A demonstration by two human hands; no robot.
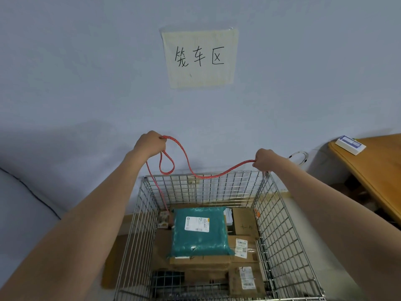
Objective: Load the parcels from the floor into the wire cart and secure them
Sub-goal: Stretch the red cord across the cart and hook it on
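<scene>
L hand [150, 142] is raised above the far-left corner of the wire cart [280, 231], fingers curled tight round the red rope [196, 175]; knuckles face the camera, so fingertips themselves are hidden. A small loop of the rope hangs just below that fist, and one strand drops from it down inside the cart's far-left corner to floor level. R hand [264, 158] sits just above the far-right corner of the cart, fingers also clenched on the rope, w/ the rope's end emerging at the thumb side. Btwn the two hands the rope sags in a slack curve that dips to the cart's far top rail; can't tell if it touches the rail. Both forearms are bare and reach fwd over the cart's side walls.

Inside the cart: a teal poly mailer [200, 231] w/ a white label lies on top, roughly centre, over a flat cardboard box [199, 260]. More cardboard parcels [244, 221] fill the right side, near and far, several w/ shipping labels. A dark item sits at the near-left corner, too dim to identify.

Room: the cart stands against a pale blue-grey wall w/ a handwritten paper sign [199, 58] taped above. To the right, a wooden table [382, 170] carries a small white-and-blue box [350, 145] at its far edge. A light cushion-like surface w/ a dark seam shows at far left.
</scene>
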